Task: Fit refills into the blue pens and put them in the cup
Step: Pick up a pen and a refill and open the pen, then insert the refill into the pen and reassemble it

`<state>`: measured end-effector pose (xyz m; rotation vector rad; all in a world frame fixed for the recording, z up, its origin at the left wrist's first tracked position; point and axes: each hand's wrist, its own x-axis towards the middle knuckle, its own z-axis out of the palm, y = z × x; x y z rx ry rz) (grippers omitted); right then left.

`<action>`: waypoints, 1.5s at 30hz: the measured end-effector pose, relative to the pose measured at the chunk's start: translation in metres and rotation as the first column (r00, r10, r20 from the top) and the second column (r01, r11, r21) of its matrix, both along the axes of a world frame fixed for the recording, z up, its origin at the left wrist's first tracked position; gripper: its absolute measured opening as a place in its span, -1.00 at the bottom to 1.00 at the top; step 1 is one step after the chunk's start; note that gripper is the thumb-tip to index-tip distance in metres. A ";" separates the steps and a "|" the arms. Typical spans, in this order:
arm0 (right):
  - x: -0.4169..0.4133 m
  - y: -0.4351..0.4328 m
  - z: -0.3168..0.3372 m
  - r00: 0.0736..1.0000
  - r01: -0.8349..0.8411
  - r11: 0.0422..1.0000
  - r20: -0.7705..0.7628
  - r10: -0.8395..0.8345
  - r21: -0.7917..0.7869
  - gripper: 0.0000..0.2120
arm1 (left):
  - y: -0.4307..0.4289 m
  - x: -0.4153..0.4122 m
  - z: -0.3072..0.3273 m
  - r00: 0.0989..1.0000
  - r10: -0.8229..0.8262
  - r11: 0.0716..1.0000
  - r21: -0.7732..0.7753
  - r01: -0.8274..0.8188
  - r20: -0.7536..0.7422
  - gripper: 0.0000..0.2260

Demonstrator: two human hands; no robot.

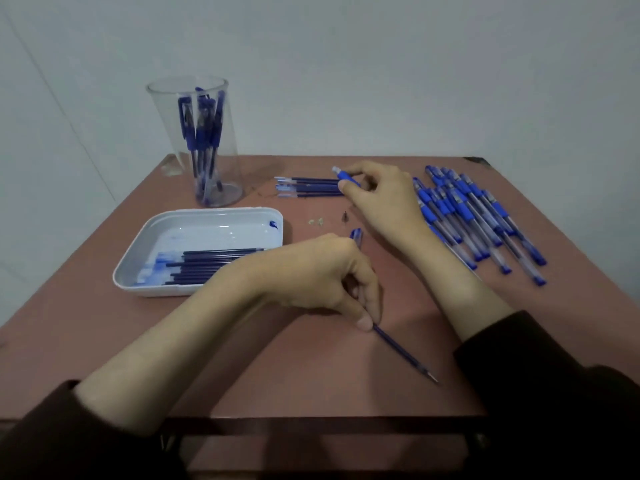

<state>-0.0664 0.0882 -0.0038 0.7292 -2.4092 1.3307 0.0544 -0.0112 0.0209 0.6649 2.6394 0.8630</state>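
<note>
Your left hand (322,278) is curled low over the table (311,393), with the thumb and a fingertip pinching one refill (403,355). The refill's long axis runs diagonally from that pinch toward you and to your right, and its writing tip points at your near edge. Your right hand (384,199) is well apart from it on the far side. Its thumb and fingers pinch a pen barrel (346,176) by the blue grip, and the barrel lies roughly crosswise with its pale end pointing left. One fingertip reaches down to the near end of the row of loose refills (308,186), which also lie left to right just under the barrel. So the barrel and the row beneath it are nearly parallel, while the refill in your left hand sits at a clear angle to both and points away from them. The right hand is much the nearer to a fresh refill. The one in your left hand looks more likely bound for the white tray (214,212) just to its left, where other refills lie in smeared ink. A blue cap (356,234) and a small metal tip (345,216) lie between your hands. The unfilled pens (467,213) are piled to the right, and the cup (156,116) stands far left with several pens in it.
</note>
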 end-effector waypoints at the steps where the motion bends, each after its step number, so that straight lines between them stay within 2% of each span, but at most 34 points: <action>1: 0.000 0.000 0.000 1.000 -0.006 1.000 0.002 0.006 -0.003 -0.87 | -0.001 -0.001 0.000 1.000 0.001 1.000 -0.003 -0.001 -0.008 -0.91; 4: 0.001 0.000 0.000 1.000 -0.016 1.000 -0.002 0.016 0.002 -0.88 | -0.006 -0.005 0.003 0.999 0.022 1.000 0.005 -0.022 -0.029 -0.93; 7: -0.001 -0.001 -0.001 1.000 -0.019 1.000 0.019 0.019 -0.011 -0.90 | -0.017 -0.009 0.017 0.997 0.080 0.992 0.100 -0.079 -0.009 -0.88; 9: -0.002 -0.001 -0.002 0.999 -0.021 0.999 0.032 0.022 -0.038 -0.94 | -0.027 -0.011 0.029 0.989 0.145 0.960 0.245 -0.136 -0.018 -0.87; 10: -0.003 -0.002 -0.003 0.999 -0.020 0.998 0.035 0.022 -0.051 -0.96 | -0.031 -0.014 0.035 0.979 0.202 0.916 0.360 -0.179 -0.027 -0.83; 12: -0.005 -0.002 -0.002 0.999 -0.008 0.999 0.042 0.010 -0.038 -0.94 | -0.039 -0.023 0.040 0.925 0.378 0.736 0.615 -0.284 -0.026 -0.71; 14: -0.003 -0.002 -0.001 0.999 0.016 1.000 0.044 -0.016 0.016 -0.87 | -0.044 -0.038 0.039 0.835 0.549 0.467 0.815 -0.342 0.035 -0.69; 15: -0.003 -0.001 -0.001 0.999 0.020 0.999 0.040 -0.021 0.034 -0.87 | -0.045 -0.046 0.037 0.792 0.606 0.342 0.874 -0.345 0.075 -0.72; 17: -0.002 -0.001 0.000 0.999 0.025 0.998 0.034 -0.027 0.055 -0.88 | -0.043 -0.061 0.032 0.718 0.685 0.149 0.940 -0.306 0.125 -0.78; 20: -0.004 -0.001 -0.001 0.998 0.061 0.994 0.022 -0.063 0.093 -0.89 | -0.037 -0.075 0.021 0.641 0.750 -0.047 0.980 -0.193 0.162 -0.87; 22: -0.005 0.000 0.000 0.997 0.078 0.994 0.022 -0.080 0.071 -0.91 | -0.034 -0.078 0.014 0.632 0.752 -0.122 0.982 -0.147 0.188 -0.90; 26: -0.007 0.002 0.002 0.995 0.086 0.995 0.037 -0.088 0.057 -0.94 | -0.037 -0.080 0.007 0.658 0.711 -0.141 0.968 -0.209 0.246 -0.95; 33: 0.001 0.001 0.005 1.000 0.017 1.000 0.001 -0.017 -0.013 -0.89 | -0.035 -0.081 0.004 0.712 0.659 -0.056 0.959 -0.276 0.243 -0.92; 39: 0.001 0.001 0.007 0.999 -0.007 0.992 -0.034 0.002 -0.129 -0.88 | -0.037 -0.080 0.004 0.710 0.653 -0.067 0.954 -0.291 0.263 -0.92; 45: 0.000 0.003 0.009 0.997 0.036 0.995 -0.059 -0.041 -0.095 -0.87 | -0.035 -0.081 0.003 0.717 0.642 -0.090 0.955 -0.283 0.272 -0.92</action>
